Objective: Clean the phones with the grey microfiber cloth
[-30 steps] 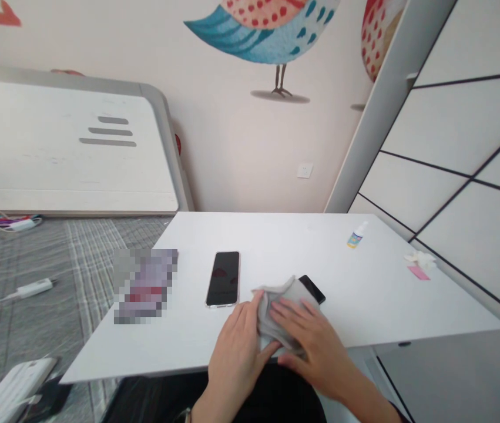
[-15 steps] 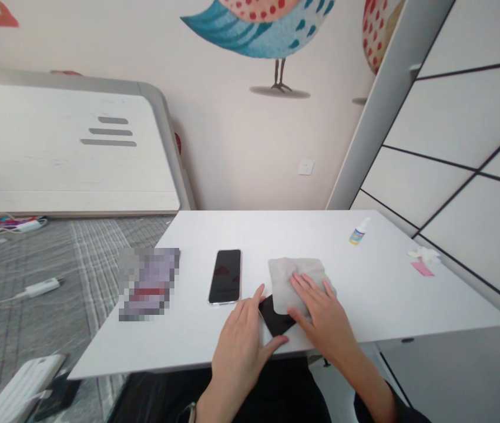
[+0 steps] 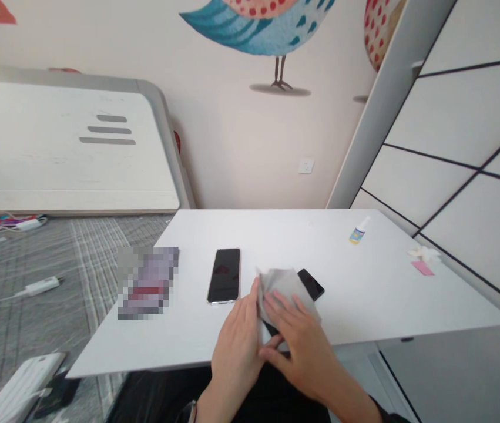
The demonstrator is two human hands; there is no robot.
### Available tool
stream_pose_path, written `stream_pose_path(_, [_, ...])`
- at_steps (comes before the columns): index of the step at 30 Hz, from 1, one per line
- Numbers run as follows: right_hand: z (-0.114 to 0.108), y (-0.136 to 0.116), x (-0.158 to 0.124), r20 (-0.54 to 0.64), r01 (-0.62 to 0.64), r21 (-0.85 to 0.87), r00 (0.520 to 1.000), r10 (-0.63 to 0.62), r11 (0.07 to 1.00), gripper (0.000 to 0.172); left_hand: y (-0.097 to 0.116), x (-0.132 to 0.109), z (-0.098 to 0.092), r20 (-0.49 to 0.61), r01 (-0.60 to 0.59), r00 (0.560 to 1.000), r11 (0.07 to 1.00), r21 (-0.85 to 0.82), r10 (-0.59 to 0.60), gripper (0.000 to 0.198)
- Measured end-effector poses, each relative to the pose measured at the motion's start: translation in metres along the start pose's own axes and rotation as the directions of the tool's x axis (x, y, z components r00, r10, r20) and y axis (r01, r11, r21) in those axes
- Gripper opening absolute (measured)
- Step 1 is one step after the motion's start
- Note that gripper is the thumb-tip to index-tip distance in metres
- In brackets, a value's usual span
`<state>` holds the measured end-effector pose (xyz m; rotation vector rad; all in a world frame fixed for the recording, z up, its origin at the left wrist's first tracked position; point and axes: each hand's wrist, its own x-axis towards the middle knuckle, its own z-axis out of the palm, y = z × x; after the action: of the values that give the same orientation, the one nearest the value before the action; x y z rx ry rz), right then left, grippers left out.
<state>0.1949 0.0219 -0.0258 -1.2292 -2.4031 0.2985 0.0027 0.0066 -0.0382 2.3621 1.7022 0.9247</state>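
A dark smartphone [image 3: 311, 285] lies aslant on the white table, mostly covered by a grey cloth [image 3: 287, 282]. Its far right end and a bit of its near left corner show. My right hand [image 3: 296, 335] rests on the cloth with its fingers spread flat, pressing it onto the phone. My left hand [image 3: 238, 338] braces the phone's near left corner, fingers along the left side and thumb at the near edge. The cloth and my right hand hide part of that grip. To the left, a second smartphone [image 3: 224, 276] lies flat with its black screen up.
On the white table [image 3: 179, 346], a pixelated purplish item [image 3: 155, 285] lies at the left edge. A small spray bottle [image 3: 359, 231] is at the back right, near a crumpled white tissue [image 3: 425, 254] and a pink slip [image 3: 422, 268]. A white charger [image 3: 42, 286] lies on the grey fabric at left.
My right hand has slid the cloth left and toward me across the phone. The phone's far end is now uncovered. My left hand has stayed in place.
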Motion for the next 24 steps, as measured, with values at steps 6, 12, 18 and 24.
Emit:
stream_pose_path(6, [-0.007,0.010,0.009,-0.020,-0.098,-0.030,0.995,0.097,0.995,0.052,0.003,0.001,0.000,0.013,0.045,0.999,0.998,0.037,-0.045,0.113])
stream_pose_path(12, [-0.005,-0.002,0.005,0.078,0.076,0.026,0.994,-0.078,0.997,0.068,0.003,0.000,-0.001,0.026,0.023,0.999,0.998,0.051,-0.025,0.109])
stream_pose_path(18, [-0.007,0.012,0.010,-0.026,-0.074,-0.045,0.997,0.073,0.996,0.057,0.004,0.002,-0.002,0.021,0.029,0.999,0.998,0.064,-0.030,0.115])
stream_pose_path(24, [-0.016,0.017,-0.017,0.143,0.081,-0.011,0.987,-0.079,0.997,0.065,0.002,0.000,0.001,0.031,-0.001,1.000,0.997,0.081,-0.001,0.118])
